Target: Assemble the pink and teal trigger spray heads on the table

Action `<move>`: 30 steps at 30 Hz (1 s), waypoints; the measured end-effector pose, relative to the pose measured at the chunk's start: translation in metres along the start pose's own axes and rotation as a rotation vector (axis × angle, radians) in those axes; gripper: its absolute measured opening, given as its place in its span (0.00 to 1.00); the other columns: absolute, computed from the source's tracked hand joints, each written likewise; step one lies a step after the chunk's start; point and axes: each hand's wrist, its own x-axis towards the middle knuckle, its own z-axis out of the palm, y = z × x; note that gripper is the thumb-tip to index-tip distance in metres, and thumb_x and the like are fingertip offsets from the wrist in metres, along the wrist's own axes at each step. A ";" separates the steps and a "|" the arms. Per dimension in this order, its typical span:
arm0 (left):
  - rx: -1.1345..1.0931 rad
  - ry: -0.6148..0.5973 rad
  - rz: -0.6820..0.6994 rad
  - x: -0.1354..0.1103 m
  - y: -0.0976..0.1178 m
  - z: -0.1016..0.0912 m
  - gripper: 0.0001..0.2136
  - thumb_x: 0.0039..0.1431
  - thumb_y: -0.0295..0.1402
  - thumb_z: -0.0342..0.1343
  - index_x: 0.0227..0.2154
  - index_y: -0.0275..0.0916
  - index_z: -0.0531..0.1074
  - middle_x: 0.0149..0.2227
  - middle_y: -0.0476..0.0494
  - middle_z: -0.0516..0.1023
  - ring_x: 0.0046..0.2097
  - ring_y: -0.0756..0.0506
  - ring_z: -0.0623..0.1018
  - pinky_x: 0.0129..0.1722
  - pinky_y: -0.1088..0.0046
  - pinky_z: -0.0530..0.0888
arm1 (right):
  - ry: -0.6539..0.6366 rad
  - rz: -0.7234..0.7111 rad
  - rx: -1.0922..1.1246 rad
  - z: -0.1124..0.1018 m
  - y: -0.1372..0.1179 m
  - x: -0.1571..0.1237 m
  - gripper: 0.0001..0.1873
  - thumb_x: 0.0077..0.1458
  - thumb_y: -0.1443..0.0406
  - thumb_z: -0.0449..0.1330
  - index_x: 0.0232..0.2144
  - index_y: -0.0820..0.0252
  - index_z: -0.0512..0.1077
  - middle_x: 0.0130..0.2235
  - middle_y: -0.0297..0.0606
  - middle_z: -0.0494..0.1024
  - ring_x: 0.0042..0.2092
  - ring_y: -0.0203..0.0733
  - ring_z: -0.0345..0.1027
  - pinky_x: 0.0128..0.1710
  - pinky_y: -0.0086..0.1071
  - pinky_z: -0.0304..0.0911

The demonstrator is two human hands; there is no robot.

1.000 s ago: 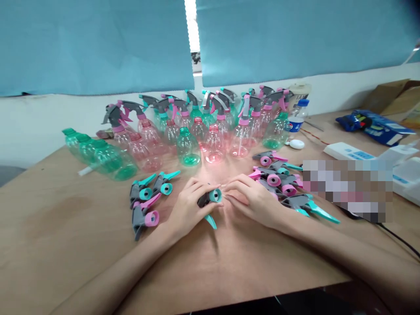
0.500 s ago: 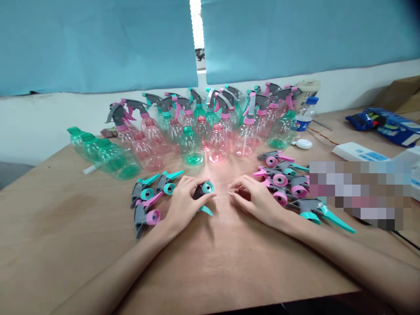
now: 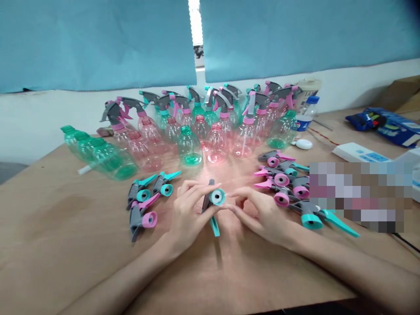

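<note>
My left hand [image 3: 188,212] grips a grey spray trigger head with a teal collar and teal lever [image 3: 213,202], lifted slightly off the wooden table [image 3: 65,227]. My right hand [image 3: 259,210] is beside it, its fingertips pinched at the teal collar. Three loose trigger heads [image 3: 144,201] lie to the left of my left hand. A pile of several pink and teal trigger heads [image 3: 288,188] lies right of my right hand.
Several pink and green plastic bottles [image 3: 203,131], some capped with trigger heads, stand at the back by the wall. Green bottles [image 3: 98,153] lie on their sides at the left. A water bottle [image 3: 305,113], white devices [image 3: 357,153] and a blue pack [image 3: 383,120] sit at the right.
My left hand has raised the trigger head and turned its teal collar toward me. My right hand, flat on the table half a second ago, has come over to touch the collar.
</note>
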 end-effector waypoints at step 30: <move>-0.091 -0.101 0.118 0.000 -0.004 0.008 0.14 0.58 0.34 0.58 0.48 0.42 0.71 0.36 0.45 0.79 0.38 0.45 0.70 0.36 0.68 0.71 | -0.092 0.005 0.018 0.001 0.001 -0.001 0.11 0.60 0.61 0.54 0.43 0.60 0.67 0.24 0.29 0.71 0.23 0.31 0.65 0.25 0.24 0.62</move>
